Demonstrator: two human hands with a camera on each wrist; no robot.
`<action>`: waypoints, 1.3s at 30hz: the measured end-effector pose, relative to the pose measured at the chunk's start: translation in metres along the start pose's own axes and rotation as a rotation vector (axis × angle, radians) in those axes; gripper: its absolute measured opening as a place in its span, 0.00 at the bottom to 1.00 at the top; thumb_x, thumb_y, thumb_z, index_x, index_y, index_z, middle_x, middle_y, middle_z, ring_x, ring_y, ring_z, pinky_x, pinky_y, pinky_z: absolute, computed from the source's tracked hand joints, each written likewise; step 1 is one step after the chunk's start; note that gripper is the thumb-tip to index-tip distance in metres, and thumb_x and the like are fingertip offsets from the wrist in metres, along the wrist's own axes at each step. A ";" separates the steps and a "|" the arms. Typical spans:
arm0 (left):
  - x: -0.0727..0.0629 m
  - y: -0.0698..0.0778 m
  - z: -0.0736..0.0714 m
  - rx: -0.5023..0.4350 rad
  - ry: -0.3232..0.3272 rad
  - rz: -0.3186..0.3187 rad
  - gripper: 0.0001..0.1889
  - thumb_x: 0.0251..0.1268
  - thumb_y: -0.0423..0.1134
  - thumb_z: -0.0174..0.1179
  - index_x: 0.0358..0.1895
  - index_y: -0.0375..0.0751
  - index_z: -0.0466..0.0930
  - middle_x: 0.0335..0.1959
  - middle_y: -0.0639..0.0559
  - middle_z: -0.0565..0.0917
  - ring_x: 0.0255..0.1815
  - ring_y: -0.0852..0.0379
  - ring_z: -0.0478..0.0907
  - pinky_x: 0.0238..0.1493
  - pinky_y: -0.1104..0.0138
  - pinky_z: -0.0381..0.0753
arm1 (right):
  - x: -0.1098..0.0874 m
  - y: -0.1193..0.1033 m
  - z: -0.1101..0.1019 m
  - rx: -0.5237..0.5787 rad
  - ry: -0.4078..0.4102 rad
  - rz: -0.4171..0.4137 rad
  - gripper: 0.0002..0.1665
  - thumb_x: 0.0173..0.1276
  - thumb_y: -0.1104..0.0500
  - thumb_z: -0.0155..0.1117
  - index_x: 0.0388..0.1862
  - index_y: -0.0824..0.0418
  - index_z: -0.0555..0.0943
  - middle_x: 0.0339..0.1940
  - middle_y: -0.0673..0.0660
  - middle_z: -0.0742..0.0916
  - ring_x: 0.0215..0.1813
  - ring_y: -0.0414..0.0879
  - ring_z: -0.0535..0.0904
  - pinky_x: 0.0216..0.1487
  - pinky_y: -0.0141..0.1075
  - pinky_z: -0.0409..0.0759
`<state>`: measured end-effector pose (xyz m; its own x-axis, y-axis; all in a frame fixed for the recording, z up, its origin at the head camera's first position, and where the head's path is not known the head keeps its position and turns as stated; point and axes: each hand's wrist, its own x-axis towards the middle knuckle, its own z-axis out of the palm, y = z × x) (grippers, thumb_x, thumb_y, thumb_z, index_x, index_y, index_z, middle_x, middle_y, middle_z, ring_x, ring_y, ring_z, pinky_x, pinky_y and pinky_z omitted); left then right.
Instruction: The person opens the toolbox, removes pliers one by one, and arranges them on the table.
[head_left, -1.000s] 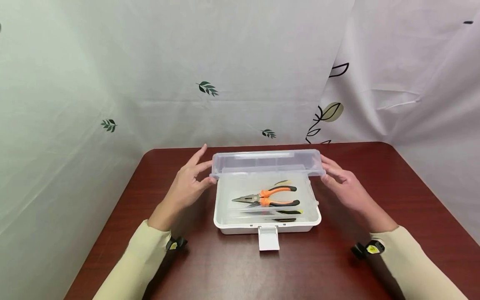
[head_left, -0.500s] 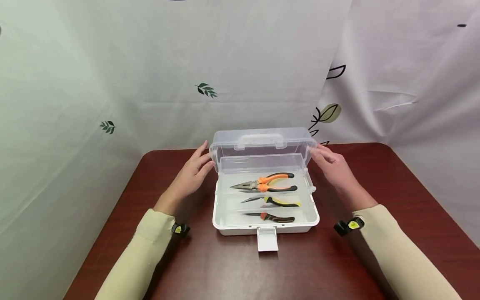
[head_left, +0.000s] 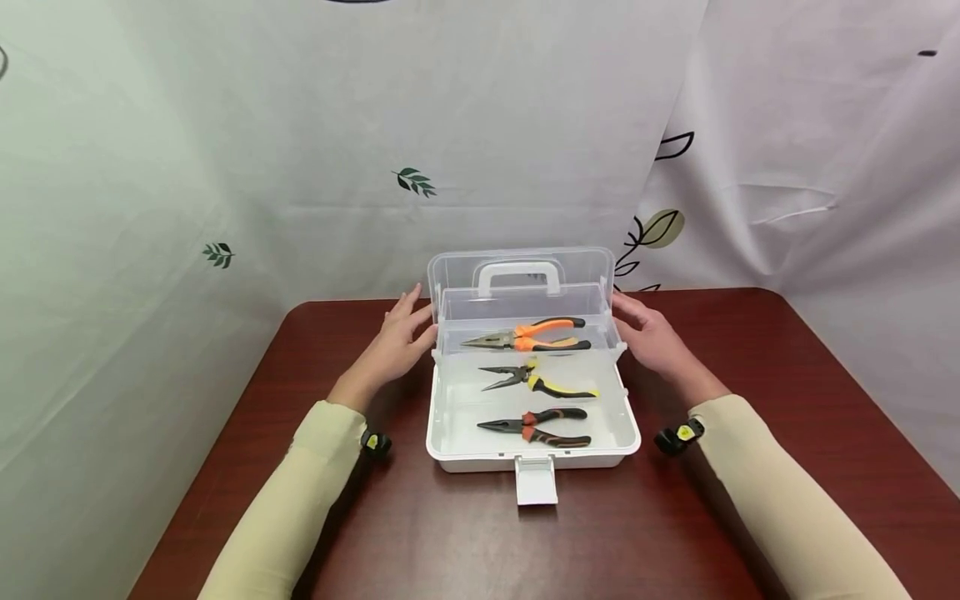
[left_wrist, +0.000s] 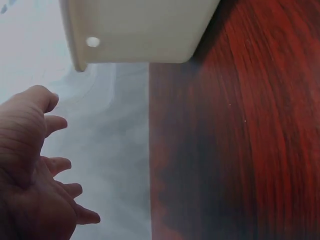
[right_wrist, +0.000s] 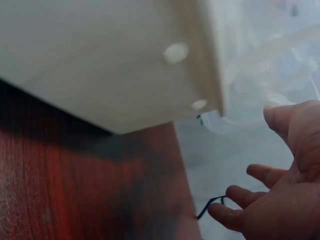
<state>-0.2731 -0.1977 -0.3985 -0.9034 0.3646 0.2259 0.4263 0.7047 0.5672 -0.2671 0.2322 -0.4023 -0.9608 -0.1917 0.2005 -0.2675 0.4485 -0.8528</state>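
A white toolbox stands on the table with its clear lid raised at the back, the white handle facing forward. Inside lie three long-nose pliers: orange-and-black pliers at the back, yellow-and-black pliers in the middle, red-and-black pliers in front. My left hand is at the lid's left edge, fingers spread and fairly straight, as the left wrist view also shows. On the opposite side my right hand has its extended fingertips right at the lid's right edge.
The box's white latch hangs down in front. Dark red wood makes up the tabletop. Behind it hangs a pale sheet with leaf prints, close to the table's back edge.
The lid has swung up and back, both hands moving with it at its sides. The trays have spread apart, uncovering the yellow and red pliers. The right arm has come inward.
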 end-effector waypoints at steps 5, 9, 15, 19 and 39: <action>0.009 -0.004 0.005 0.057 -0.047 -0.028 0.26 0.82 0.41 0.51 0.78 0.41 0.66 0.84 0.35 0.45 0.83 0.32 0.37 0.75 0.32 0.37 | 0.007 0.007 0.005 -0.067 -0.025 0.002 0.31 0.80 0.62 0.58 0.78 0.67 0.67 0.81 0.70 0.62 0.81 0.65 0.53 0.76 0.64 0.54; 0.015 -0.010 0.012 0.063 -0.063 -0.044 0.26 0.83 0.45 0.51 0.78 0.41 0.67 0.84 0.34 0.44 0.82 0.30 0.37 0.74 0.31 0.38 | 0.009 0.014 0.007 -0.093 -0.057 -0.006 0.30 0.82 0.61 0.55 0.78 0.68 0.67 0.81 0.72 0.59 0.82 0.66 0.49 0.76 0.65 0.51; 0.017 -0.020 0.020 0.027 -0.036 -0.075 0.27 0.82 0.49 0.52 0.77 0.42 0.70 0.84 0.34 0.43 0.82 0.31 0.36 0.73 0.29 0.37 | 0.011 0.027 0.013 -0.127 -0.102 -0.017 0.29 0.84 0.58 0.52 0.78 0.67 0.67 0.81 0.73 0.57 0.82 0.68 0.45 0.76 0.66 0.47; 0.016 -0.026 0.025 0.028 -0.053 -0.095 0.26 0.82 0.49 0.52 0.76 0.44 0.72 0.84 0.34 0.42 0.83 0.31 0.35 0.73 0.30 0.36 | 0.011 0.034 0.015 -0.161 -0.128 0.002 0.29 0.85 0.56 0.51 0.76 0.69 0.68 0.81 0.75 0.55 0.82 0.69 0.45 0.76 0.66 0.47; 0.015 -0.026 0.028 0.031 -0.053 -0.197 0.26 0.78 0.51 0.53 0.72 0.45 0.76 0.82 0.34 0.53 0.82 0.31 0.37 0.72 0.28 0.36 | 0.011 0.042 0.011 -0.435 -0.186 0.184 0.40 0.83 0.35 0.39 0.81 0.58 0.65 0.83 0.70 0.57 0.82 0.73 0.41 0.71 0.75 0.34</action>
<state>-0.2968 -0.1935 -0.4321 -0.9660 0.2488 0.0702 0.2433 0.7837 0.5715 -0.2878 0.2396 -0.4415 -0.9761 -0.2096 -0.0575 -0.1386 0.8041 -0.5781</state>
